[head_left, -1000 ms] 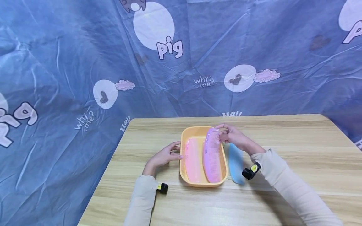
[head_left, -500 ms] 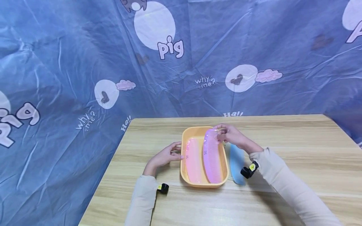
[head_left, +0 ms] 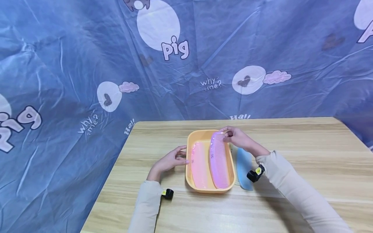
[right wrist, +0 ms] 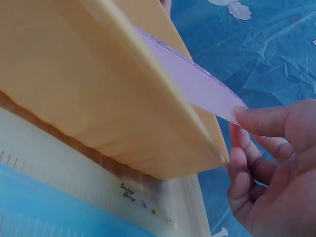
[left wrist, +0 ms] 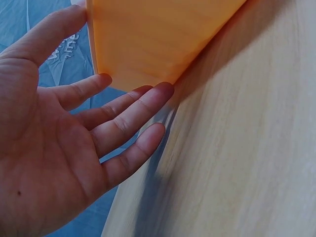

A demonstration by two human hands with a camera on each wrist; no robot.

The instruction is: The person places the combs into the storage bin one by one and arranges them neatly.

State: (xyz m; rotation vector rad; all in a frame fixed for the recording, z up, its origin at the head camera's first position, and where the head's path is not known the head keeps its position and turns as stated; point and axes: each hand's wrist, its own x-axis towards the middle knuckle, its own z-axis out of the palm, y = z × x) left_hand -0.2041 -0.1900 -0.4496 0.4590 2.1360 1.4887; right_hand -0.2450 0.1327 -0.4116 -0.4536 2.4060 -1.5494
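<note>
On wooden table point(head_left: 291, 142): yellow tray point(head_left: 192, 137) at centre. Right hand point(head_left: 237, 137) pinches far end of purple comb point(head_left: 218, 163), comb lying lengthwise in tray, far end raised at rim. Pink comb point(head_left: 199, 165) flat in tray, just beside it. Left hand point(head_left: 172, 158), fingers straight and spread, touches tray's left wall. Blue comb point(head_left: 243, 166) on table just right of tray.

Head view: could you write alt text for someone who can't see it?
A person's right hand pinches the far end of a purple comb lying in a yellow tray beside a pink comb. The left hand rests against the tray's side; a blue comb lies on the wooden table.
</note>
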